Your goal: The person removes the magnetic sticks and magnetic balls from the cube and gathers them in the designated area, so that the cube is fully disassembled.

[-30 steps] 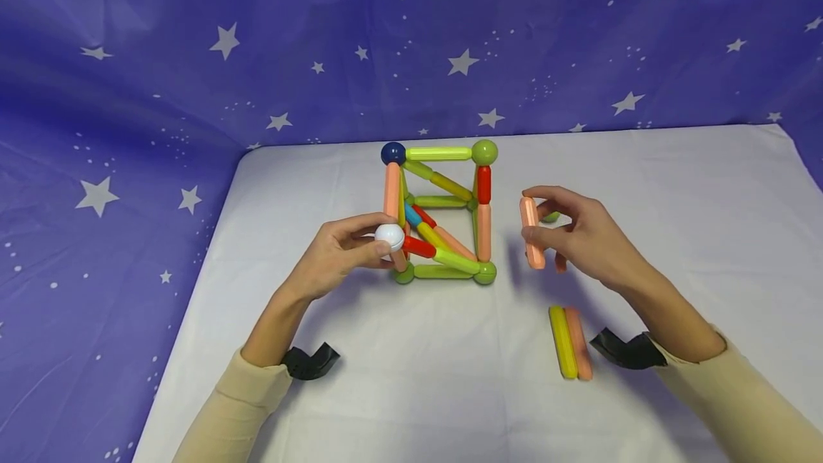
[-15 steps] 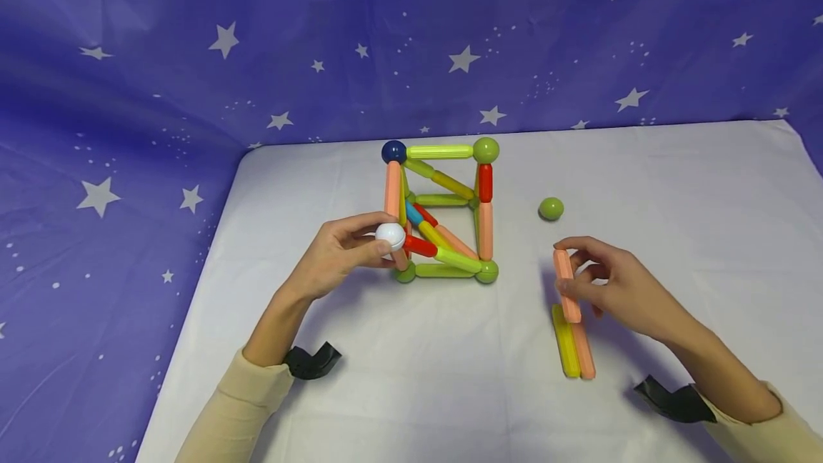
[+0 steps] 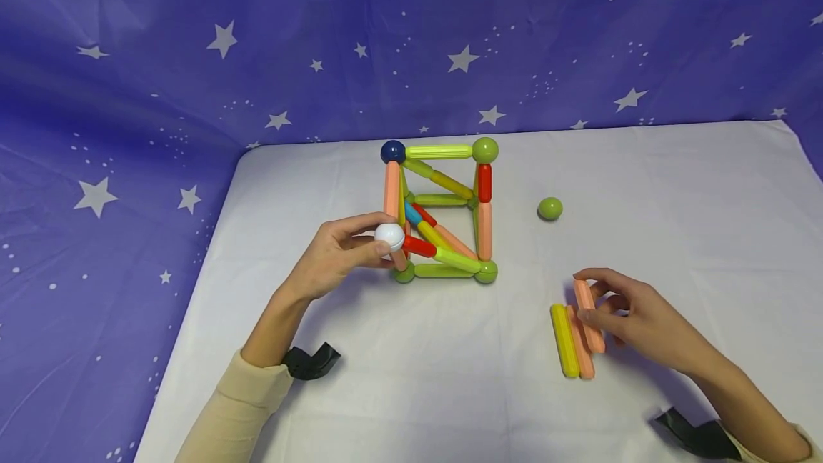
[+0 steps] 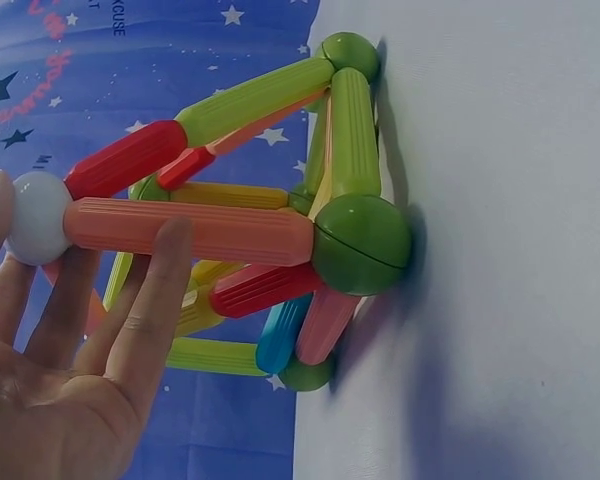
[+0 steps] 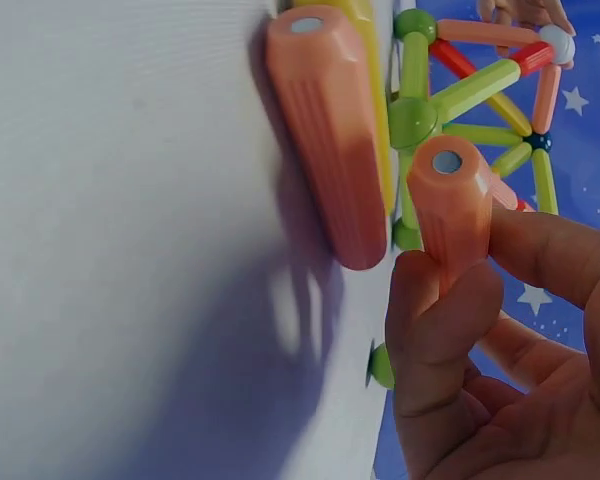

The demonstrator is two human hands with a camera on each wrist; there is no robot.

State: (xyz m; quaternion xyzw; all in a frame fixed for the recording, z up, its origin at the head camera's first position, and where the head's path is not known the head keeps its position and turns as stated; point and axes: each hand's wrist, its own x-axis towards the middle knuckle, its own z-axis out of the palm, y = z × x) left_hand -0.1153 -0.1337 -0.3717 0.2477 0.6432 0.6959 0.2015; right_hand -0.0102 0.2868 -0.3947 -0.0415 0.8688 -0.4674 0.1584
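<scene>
A frame of magnetic sticks and balls (image 3: 444,271) stands on the white cloth, with green balls at its base and a dark blue ball (image 3: 393,151) at a far upper corner. My left hand (image 3: 331,259) pinches the white ball (image 4: 40,220) at the near upper corner, a fingertip lying along the salmon upright stick (image 4: 250,232). Between thumb and fingers, my right hand (image 3: 649,320) grips a loose salmon stick (image 5: 458,205). That stick hovers just above and right of a salmon stick (image 3: 582,359) and a yellow stick (image 3: 564,341) lying side by side.
Apart from the frame, a green ball (image 3: 549,208) lies on the cloth to its right. A purple star-patterned curtain (image 3: 360,20) rises behind the table's far edge and along its left side. Black straps (image 3: 311,361) stick out at the wrists.
My right hand has carried the salmon stick from beside the frame toward me and rightward, down to the lying sticks. The green ball is now uncovered. My left hand stays on the white ball.
</scene>
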